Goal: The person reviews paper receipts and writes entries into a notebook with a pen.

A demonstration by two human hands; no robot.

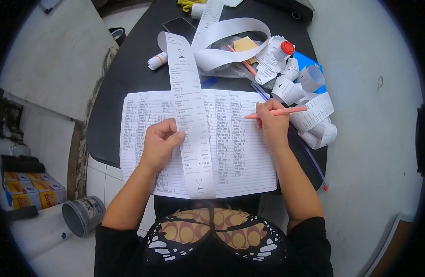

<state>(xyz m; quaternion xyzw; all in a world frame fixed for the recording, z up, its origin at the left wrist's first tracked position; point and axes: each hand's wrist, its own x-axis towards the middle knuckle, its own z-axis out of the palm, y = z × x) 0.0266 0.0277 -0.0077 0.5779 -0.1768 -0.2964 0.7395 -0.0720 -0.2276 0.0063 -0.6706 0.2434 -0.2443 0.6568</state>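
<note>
The left hand (160, 144) pinches the edge of a long printed receipt (190, 115) between thumb and fingers. The receipt runs down over the middle of an open notebook (245, 152), whose lined pages carry handwritten columns, and its upper part curls near a dark phone (179, 28). The right hand (273, 121) grips a pink pen (282, 111), its tip over the right page. The notebook lies at the near side of the black surface (112, 115). Beyond it, a wide loop of white paper (254, 25) stands by a yellow pad (245, 46). To the right, crumpled receipts (314, 113) lie heaped beside a red-capped container (286, 48).
</note>
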